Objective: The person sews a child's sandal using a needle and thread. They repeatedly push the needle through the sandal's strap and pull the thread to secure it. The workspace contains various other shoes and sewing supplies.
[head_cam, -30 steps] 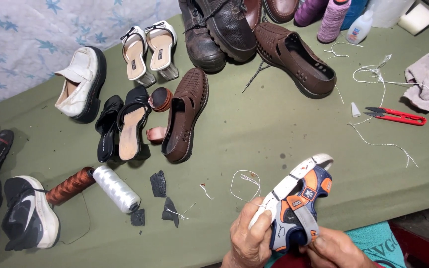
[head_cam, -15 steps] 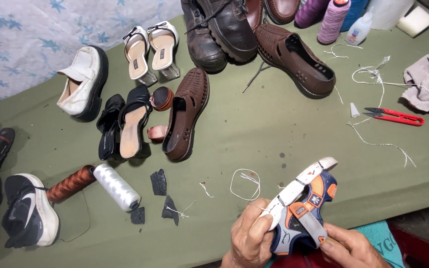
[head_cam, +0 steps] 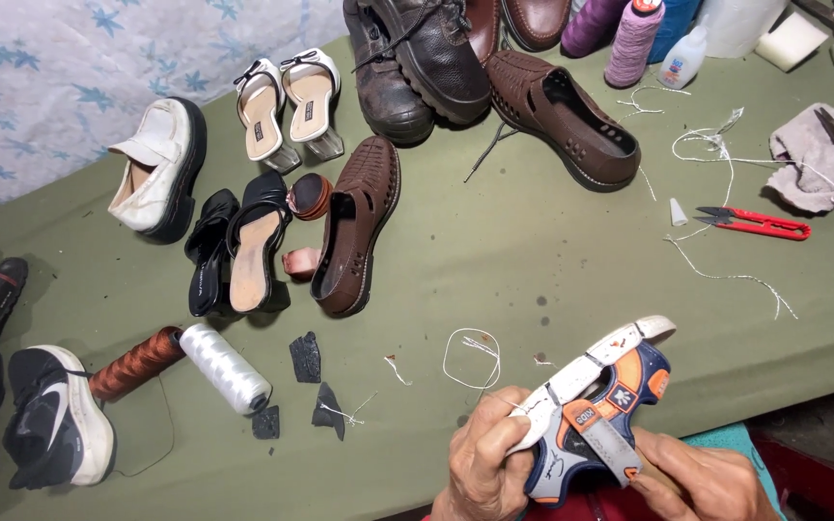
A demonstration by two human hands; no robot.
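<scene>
Both hands [head_cam: 581, 473] hold a sandal [head_cam: 598, 410] before the table [head_cam: 494, 251]; thread spools [head_cam: 190, 362] lie left.

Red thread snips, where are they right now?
The red thread snips lie at the table's right side, beside the grey cloth, just right of a small white nozzle tip.

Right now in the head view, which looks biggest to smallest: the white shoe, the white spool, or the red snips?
1. White shoe
2. White spool
3. Red snips
Spool and snips look close; the spool lies nearer the camera, so that order is unsure.

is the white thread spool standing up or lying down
Lying down: the white thread spool rests on its side on the green table cover, beside the brown thread spool.
</scene>
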